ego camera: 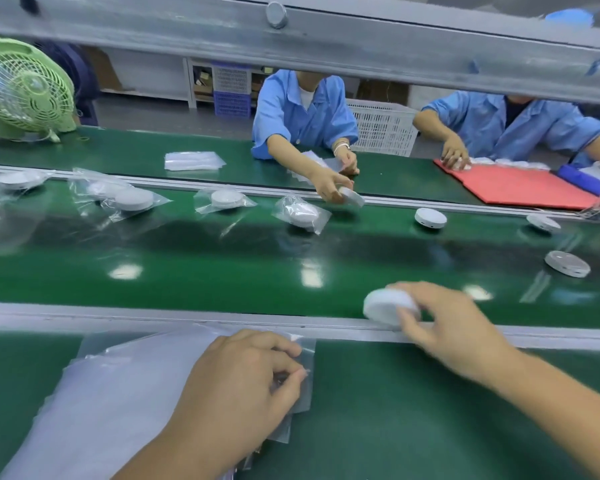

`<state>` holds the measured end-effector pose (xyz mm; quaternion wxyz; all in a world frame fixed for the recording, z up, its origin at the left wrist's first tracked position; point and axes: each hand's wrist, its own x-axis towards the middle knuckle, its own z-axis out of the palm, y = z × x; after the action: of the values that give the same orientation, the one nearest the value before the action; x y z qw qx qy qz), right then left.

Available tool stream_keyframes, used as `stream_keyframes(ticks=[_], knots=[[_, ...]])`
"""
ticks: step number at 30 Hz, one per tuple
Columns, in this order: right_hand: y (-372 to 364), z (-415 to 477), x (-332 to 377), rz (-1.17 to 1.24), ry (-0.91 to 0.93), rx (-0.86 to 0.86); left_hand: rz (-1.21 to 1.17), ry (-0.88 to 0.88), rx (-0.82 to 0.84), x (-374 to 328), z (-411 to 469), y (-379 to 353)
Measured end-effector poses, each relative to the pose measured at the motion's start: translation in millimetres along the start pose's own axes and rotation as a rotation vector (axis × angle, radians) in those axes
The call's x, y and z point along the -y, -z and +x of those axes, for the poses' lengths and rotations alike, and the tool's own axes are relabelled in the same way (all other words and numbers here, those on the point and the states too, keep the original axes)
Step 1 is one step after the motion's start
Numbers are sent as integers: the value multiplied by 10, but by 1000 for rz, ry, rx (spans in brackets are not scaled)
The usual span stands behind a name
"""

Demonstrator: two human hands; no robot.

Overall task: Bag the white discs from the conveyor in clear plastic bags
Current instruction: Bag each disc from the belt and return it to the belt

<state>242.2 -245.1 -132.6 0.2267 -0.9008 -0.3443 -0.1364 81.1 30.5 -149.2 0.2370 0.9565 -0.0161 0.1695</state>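
Head view: we look down over our near table (430, 410) to the green conveyor (222, 271), with both our hands in sight.
Right hand: our right hand (444, 327) reaches to the conveyor's near edge, its fingers wrapped round one white disc (385, 306). The disc sits tilted just above the near rail. Blur hides whether it is clear of the belt.
Left hand: our left hand (243, 382) lies on the stack of clear bags (118, 386) on the table. Its thumb and fingers pinch the edge of the top bag (305, 344), whose mouth does not look opened yet.
Done: several discs lie sealed in plastic on the conveyor's far left half, among them bagged disc one (134, 199), bagged disc two (224, 198) and bagged disc three (302, 213).
Left to do: three bare discs wait on the belt to the right: the first (430, 217), the second (542, 222) and the nearest (567, 263). The one in our grip is unbagged too.
Across the belt: a worker in blue (302, 112) holds another disc (351, 196) beside a second pile of bags (193, 161).
Our judgement: we are early in one cycle, with the disc gripped, the bag not spread and nothing slipped in. Bare discs remain on the belt, so the job as a whole is partway through.
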Motion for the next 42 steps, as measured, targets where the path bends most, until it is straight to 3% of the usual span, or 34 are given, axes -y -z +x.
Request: stream_keyframes(ticks=[3, 5, 7, 10, 13, 15, 17, 19, 21, 23, 25, 28, 31, 33, 36, 42], knots=[[-126, -311, 443, -99, 484, -34, -64, 52, -33, -20, 2, 23], [-166, -419, 593, -128, 578, -35, -146, 62, -39, -39, -13, 15], [-183, -453, 663, -76, 546, -69, -310, 95, 9, -78, -23, 13], [-234, -484, 768, 187, 453, -226, -675, 137, 160, -176, -21, 39], [-300, -500, 956, 459, 201, -373, -940, 137, 262, -263, -42, 79], [-307, -475, 1097, 641, 4, -370, -861, 130, 139, -310, -62, 35], [-300, -432, 1150, 783, -106, -258, -809, 175, -71, -376, -78, -13], [-277, -358, 1161, 887, -146, -52, -867, 234, -216, -407, -89, -53], [-258, -247, 1179, 755, -74, 54, -882, 263, -267, -395, -65, -71], [-295, -76, 1151, 490, 50, 62, -877, 247, -237, -345, -23, -49], [-347, 179, 1039, 409, 41, 50, -663, 207, -224, -220, 11, -17], [-404, 764, 773, 361, -228, -84, -157, 82, -156, -6, 37, 72], [-427, 1391, 492, 466, -607, -158, 86, 52, 14, 62, 34, 88], [-472, 1640, 397, 585, -757, -81, 160, 34, 97, 52, 14, 26], [-603, 1678, 466, 694, -765, 94, 170, 8, 114, 53, -7, -31], [-705, 1087, 980, 798, -598, 53, 186, -23, 90, 53, -13, -62]])
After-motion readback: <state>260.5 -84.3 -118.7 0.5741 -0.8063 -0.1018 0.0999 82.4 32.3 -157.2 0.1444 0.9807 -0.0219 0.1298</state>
